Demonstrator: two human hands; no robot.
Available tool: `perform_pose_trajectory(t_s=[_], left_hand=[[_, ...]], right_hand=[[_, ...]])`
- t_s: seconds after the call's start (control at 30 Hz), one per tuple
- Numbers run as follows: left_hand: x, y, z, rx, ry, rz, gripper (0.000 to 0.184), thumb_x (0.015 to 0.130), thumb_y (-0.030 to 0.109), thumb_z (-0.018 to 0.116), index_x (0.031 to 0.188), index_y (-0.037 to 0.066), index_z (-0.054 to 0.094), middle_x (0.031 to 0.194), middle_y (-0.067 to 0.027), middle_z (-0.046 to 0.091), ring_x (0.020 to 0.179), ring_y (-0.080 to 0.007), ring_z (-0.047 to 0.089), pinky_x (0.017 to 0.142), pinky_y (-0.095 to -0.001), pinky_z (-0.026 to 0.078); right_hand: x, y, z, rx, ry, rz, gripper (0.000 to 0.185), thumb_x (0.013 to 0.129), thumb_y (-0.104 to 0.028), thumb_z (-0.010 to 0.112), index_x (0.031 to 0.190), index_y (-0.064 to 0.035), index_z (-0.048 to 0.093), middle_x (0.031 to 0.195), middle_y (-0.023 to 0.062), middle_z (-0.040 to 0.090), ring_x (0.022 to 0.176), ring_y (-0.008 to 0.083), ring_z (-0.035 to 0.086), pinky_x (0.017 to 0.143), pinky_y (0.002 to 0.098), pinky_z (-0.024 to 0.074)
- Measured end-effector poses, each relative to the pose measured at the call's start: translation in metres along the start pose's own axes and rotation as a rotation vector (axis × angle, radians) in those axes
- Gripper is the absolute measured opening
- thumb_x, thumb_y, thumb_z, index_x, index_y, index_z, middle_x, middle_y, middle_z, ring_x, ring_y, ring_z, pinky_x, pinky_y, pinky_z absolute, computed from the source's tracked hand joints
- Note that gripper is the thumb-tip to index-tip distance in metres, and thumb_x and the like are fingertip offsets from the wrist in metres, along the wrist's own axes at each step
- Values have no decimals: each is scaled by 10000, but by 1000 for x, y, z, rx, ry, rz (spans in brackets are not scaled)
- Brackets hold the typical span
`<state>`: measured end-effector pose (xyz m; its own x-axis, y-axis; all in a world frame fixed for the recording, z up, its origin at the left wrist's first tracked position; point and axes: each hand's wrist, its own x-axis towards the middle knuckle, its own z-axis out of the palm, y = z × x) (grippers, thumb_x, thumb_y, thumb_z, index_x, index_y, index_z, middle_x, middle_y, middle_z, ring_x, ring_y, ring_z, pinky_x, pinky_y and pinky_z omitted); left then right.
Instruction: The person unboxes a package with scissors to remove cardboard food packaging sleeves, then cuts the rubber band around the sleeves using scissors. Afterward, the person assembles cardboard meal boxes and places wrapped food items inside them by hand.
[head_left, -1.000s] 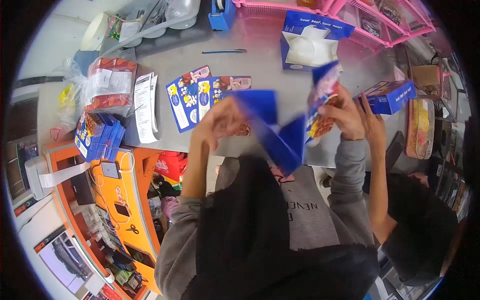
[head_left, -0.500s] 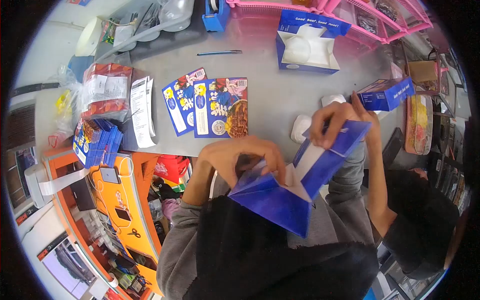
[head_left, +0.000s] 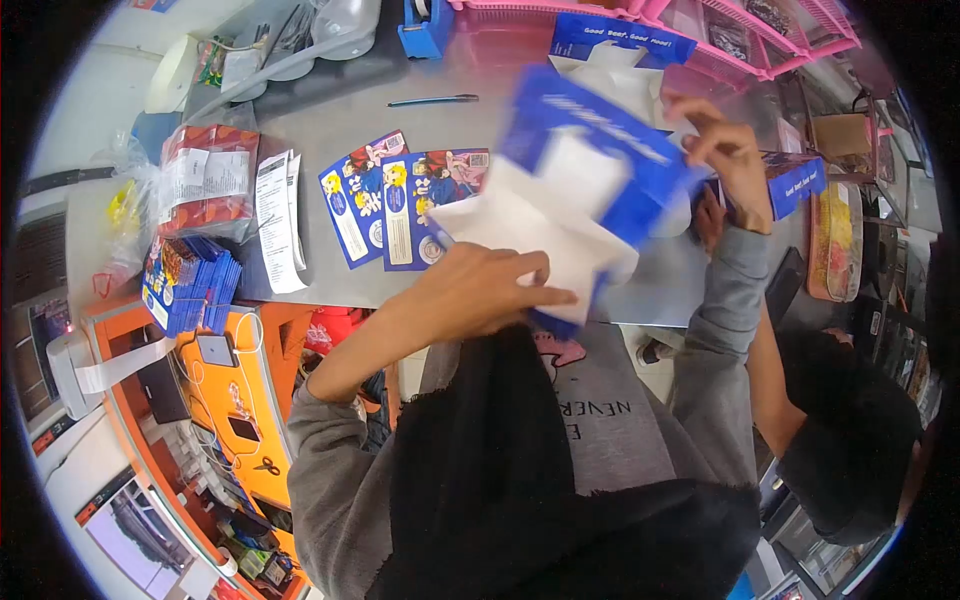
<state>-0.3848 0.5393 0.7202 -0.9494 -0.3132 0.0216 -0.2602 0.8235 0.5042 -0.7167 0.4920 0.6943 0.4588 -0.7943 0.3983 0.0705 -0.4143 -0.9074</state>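
Note:
A partly folded blue cardboard box with a white inside is tilted in front of my body, blurred by motion. My left hand grips its near left side, with the thumb on the white flaps. At the box's right edge is my right hand, its fingers curved and apart near the raised blue panel. Beneath and left of the box lie two flat printed cards with cartoon and food pictures. Behind it stands another opened blue box, partly hidden.
Another person's hand is beside a blue box on the right. At left are paper sheets, a red packaged bag and a stack of blue cards. A pen, tape dispenser and pink baskets sit farther back.
The blue box has swung up and away from my body, spreading to show its white inside. My right hand has moved up and right; my left has shifted slightly and now grips the near side.

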Motion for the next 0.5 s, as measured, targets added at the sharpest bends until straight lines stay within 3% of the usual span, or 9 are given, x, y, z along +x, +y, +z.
perform_pose_trajectory(t_s=[0.03,0.1,0.13,0.2,0.27,0.37,0.43,0.47,0.5], left_hand=[[3,-9,16,123,-27,-52,519,678,141,638,1165,290,536,1116,18,520,743,-173,594,545,-316,487],[12,-30,42,240,-56,-133,493,702,131,605,1165,285,535,1186,15,500,756,-176,599,540,-313,493],[15,-41,55,350,-95,-211,469,726,120,573,1166,280,534,1256,13,480,769,-180,603,536,-309,498],[24,-63,76,407,-42,-228,418,727,121,563,1126,245,556,1283,-4,459,762,-182,611,516,-306,500],[33,-72,91,463,8,-238,370,728,122,553,1087,211,578,1310,-22,438,755,-184,619,497,-302,502],[54,-75,109,401,105,-226,349,729,115,552,1070,183,582,1298,-30,445,765,-187,618,509,-302,505],[66,-77,121,451,64,-241,461,715,84,562,1149,238,541,1298,3,456,789,-201,602,552,-291,514],[70,-74,116,418,63,-211,528,688,92,592,1186,251,521,1317,-22,433,814,-219,602,590,-299,522],[71,-74,117,416,63,-210,528,688,92,592,1186,251,521,1317,-22,433,814,-219,602,590,-299,522]], right_hand=[[2,-1,9,-147,191,135,80,745,-4,609,779,-53,663,1005,99,601,1084,256,499,936,359,371],[-1,4,22,-380,411,326,222,760,-3,600,967,-78,626,1121,64,564,1062,166,510,908,309,392],[-9,9,30,-378,408,329,222,760,-3,600,967,-78,626,1121,64,564,1062,166,510,908,309,392],[-29,15,52,-343,379,647,316,740,-75,650,1050,-100,595,1129,62,553,1008,193,534,866,328,416],[-53,21,89,-734,165,621,481,672,-167,724,1119,-133,549,1109,56,539,968,230,538,773,344,459],[-72,26,147,-1076,124,698,661,589,-245,777,1184,-179,497,1152,69,487,1011,280,503,761,384,476],[-79,30,171,-1101,103,922,802,543,-292,797,1250,-220,425,1261,81,390,1097,311,439,807,437,465],[-86,35,170,-1117,19,928,830,542,-297,787,1267,-176,403,1276,113,365,1110,345,421,965,442,370],[-89,37,169,-1118,19,930,830,542,-297,787,1267,-176,403,1276,113,365,1110,345,421,965,442,370]])
